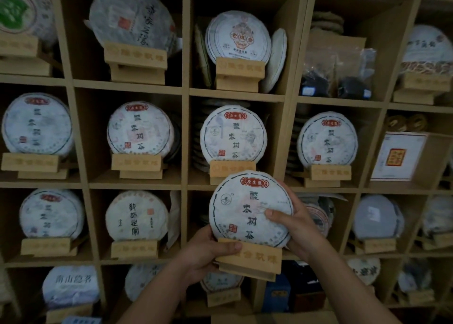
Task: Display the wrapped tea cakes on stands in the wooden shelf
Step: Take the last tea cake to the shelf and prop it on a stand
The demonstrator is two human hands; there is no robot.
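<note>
A wrapped tea cake (250,207) is held upright on a wooden stand (250,258), both carried in front of the wooden shelf (185,137), apart from any shelf board. The stand is gripped at its left end by the left hand (208,252), thumb laid over the front lip. The cake's right edge is clasped by the right hand (296,222), fingers curled round behind, thumb pressed on the printed face. Both hands are thus closed on the load; neither is free.

The cake's flat face is turned toward the camera, disc standing on edge, stand's long axis running left to right and tilted slightly down to the right.

Key relation: the held pair sits in front of the third-row compartment of the middle column (196,225), just below the displayed cake (232,134) of the same print on its own stand. The opening lies straight behind the hands, away from the person. What is in that compartment is mostly hidden by the cake; a wrapped item is glimpsed at its left side.

Judged next: a forward push into the opening, stand levelled before being set down. Risk judged: the cake tipping off the stand's groove if the tilt is kept. Neighbouring compartments are already filled with cakes on stands.
</note>
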